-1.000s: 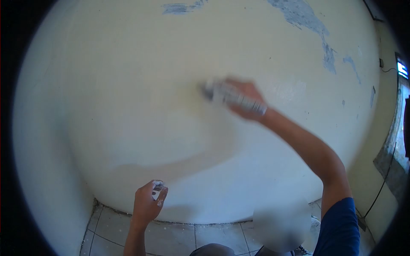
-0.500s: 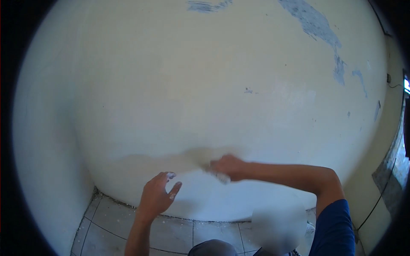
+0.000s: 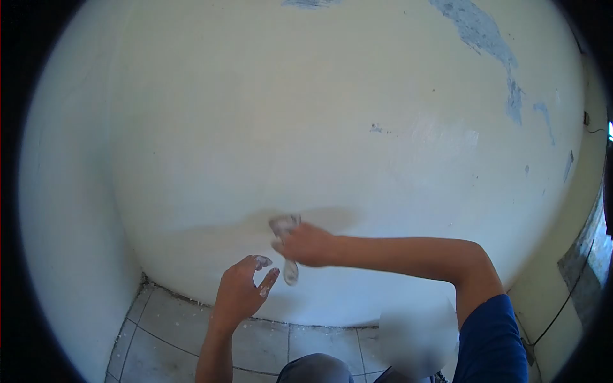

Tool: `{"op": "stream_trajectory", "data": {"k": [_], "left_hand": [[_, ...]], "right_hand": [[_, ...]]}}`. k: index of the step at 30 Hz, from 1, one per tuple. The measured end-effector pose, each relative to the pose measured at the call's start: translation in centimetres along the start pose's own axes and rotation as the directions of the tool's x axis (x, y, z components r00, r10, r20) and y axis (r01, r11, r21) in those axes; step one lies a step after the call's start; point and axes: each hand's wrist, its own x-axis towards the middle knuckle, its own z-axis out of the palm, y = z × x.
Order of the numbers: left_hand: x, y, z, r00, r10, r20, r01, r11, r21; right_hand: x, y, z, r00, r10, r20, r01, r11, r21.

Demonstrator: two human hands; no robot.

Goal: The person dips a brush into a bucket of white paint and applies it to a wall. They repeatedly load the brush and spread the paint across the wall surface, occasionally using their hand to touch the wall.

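My right hand [image 3: 308,244] is closed around a putty knife [image 3: 291,273]. The handle's rounded end sticks out below my fist, and the grey, smeared blade shows above it, up against the pale wall [image 3: 255,127]. Lower and to the left, my left hand [image 3: 241,284] is held in front of the wall with thumb and fingers apart. White paste coats its fingertips, and nothing lies between them.
Grey bare patches [image 3: 476,32] mark the upper right of the wall. A side wall [image 3: 70,191] meets it at the left. Tiled floor [image 3: 166,329] with white specks runs along the bottom. A dark cable [image 3: 565,300] hangs at the right, and my knees [image 3: 316,369] show below.
My right hand has moved left along the wall with the putty knife, which has turned so its handle points down. My left hand has shifted only slightly, staying open.
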Motion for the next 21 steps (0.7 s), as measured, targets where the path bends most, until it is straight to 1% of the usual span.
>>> {"op": "stream_trajectory", "data": {"k": [1, 3, 4, 5, 6, 7, 8, 9, 10, 13, 14, 15, 16, 17, 18, 19, 20, 21], "left_hand": [[-0.2, 0.2, -0.6, 0.999, -0.023, 0.023, 0.022, 1.000, 0.015], [-0.7, -0.7, -1.5, 0.998, 0.010, 0.067, -0.015, 0.997, 0.070], [-0.9, -1.1, -1.7, 0.995, 0.027, 0.093, -0.035, 0.995, 0.090], [-1.1, -1.0, -1.8, 0.996, 0.002, 0.092, -0.012, 0.994, 0.111], [-1.0, -0.8, -1.9, 0.995, -0.020, 0.093, 0.007, 0.991, 0.135], [-0.8, -0.6, -2.1, 0.995, -0.038, 0.089, 0.023, 0.986, 0.163], [-0.6, -0.5, -1.9, 0.997, -0.023, 0.067, 0.015, 0.993, 0.121], [-0.4, -0.4, -1.4, 0.999, -0.011, 0.044, 0.008, 0.997, 0.077], [-0.3, -0.3, -1.0, 1.000, -0.001, 0.023, 0.000, 0.999, 0.033], [0.0, -0.2, 0.0, 0.999, 0.021, 0.046, -0.023, 0.998, 0.057], [-0.1, -0.2, 0.3, 0.998, 0.031, 0.058, -0.034, 0.998, 0.053], [-0.2, -0.1, 0.6, 0.997, 0.040, 0.070, -0.043, 0.998, 0.051], [-0.3, 0.0, 0.8, 0.995, 0.049, 0.083, -0.053, 0.997, 0.050], [-0.5, 0.0, 0.9, 0.994, 0.053, 0.091, -0.059, 0.996, 0.061], [-0.6, 0.2, 0.9, 0.993, 0.054, 0.104, -0.062, 0.995, 0.072], [-0.9, 0.2, 0.8, 0.991, 0.049, 0.126, -0.060, 0.994, 0.087], [-1.2, 0.0, 0.6, 0.991, 0.060, 0.123, -0.072, 0.993, 0.094], [-1.4, -0.3, 0.5, 0.991, 0.064, 0.118, -0.076, 0.992, 0.098]], "right_hand": [[0.2, -0.7, -2.0, 0.944, 0.055, 0.325, -0.099, 0.988, 0.122], [-0.7, 3.1, -0.9, 0.982, 0.126, 0.143, -0.176, 0.887, 0.427], [-0.6, 5.4, -2.4, 0.969, 0.100, -0.224, -0.032, 0.957, 0.289], [0.5, 9.1, -4.5, 0.971, 0.205, -0.121, -0.184, 0.969, 0.166], [0.6, 11.9, -7.2, 0.905, 0.243, -0.350, -0.205, 0.968, 0.143], [1.5, 14.4, -10.6, 0.817, 0.151, -0.557, -0.209, 0.977, -0.041], [2.5, 13.5, -16.9, 0.815, 0.182, -0.551, -0.299, 0.945, -0.130], [2.8, 14.0, -19.8, 0.759, 0.138, -0.637, -0.351, 0.910, -0.221], [3.1, 13.6, -21.9, 0.672, 0.102, -0.733, -0.366, 0.907, -0.209], [3.5, 13.5, -18.8, 0.690, 0.112, -0.715, -0.470, 0.821, -0.325], [3.8, 11.6, -16.3, 0.830, 0.408, -0.379, -0.541, 0.755, -0.372], [3.9, 10.1, -11.8, 0.880, 0.368, -0.300, -0.470, 0.768, -0.436], [4.0, 7.3, -8.4, 0.926, 0.356, -0.122, -0.376, 0.849, -0.372], [3.2, 4.6, -4.9, 0.977, 0.211, -0.042, -0.215, 0.955, -0.202], [1.9, 1.6, -1.9, 0.990, 0.139, -0.034, -0.141, 0.987, -0.071], [0.4, -0.5, -1.2, 0.990, 0.065, 0.129, -0.073, 0.996, 0.058], [-1.2, -1.0, 0.7, 0.986, 0.020, 0.166, -0.046, 0.987, 0.157], [-2.5, -0.8, 1.4, 0.975, 0.094, 0.203, -0.140, 0.964, 0.226]]}}
